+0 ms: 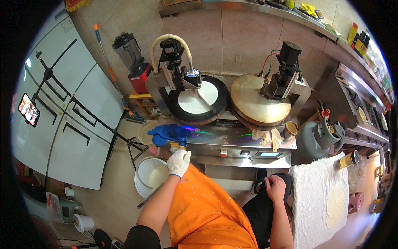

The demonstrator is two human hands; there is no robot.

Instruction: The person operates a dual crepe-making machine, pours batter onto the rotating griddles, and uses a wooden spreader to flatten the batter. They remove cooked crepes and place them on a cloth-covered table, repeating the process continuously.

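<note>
My left hand (179,162), in a white knit glove, rests at the knee of my orange apron (211,205), its fingers curled and partly hidden. Just beyond it are a small jar (176,147) and a blue glove (169,133) on the steel machine's left end. My right hand (275,187) is bare and lies on my dark trouser leg (258,202), fingers bent, no object visible in it. Ahead, a round white sheet of batter (206,96) covers the middle of the black left griddle (221,107). The right griddle (259,99) has a bare, tan, shiny top.
A white bucket (138,183) of pale batter stands left of my knee. On my right, a flat pale round (335,205) lies on white cloth (306,199) near a jar (346,160). Beyond are a gas cylinder (311,140), a blender (136,65) and a phone stand (93,115).
</note>
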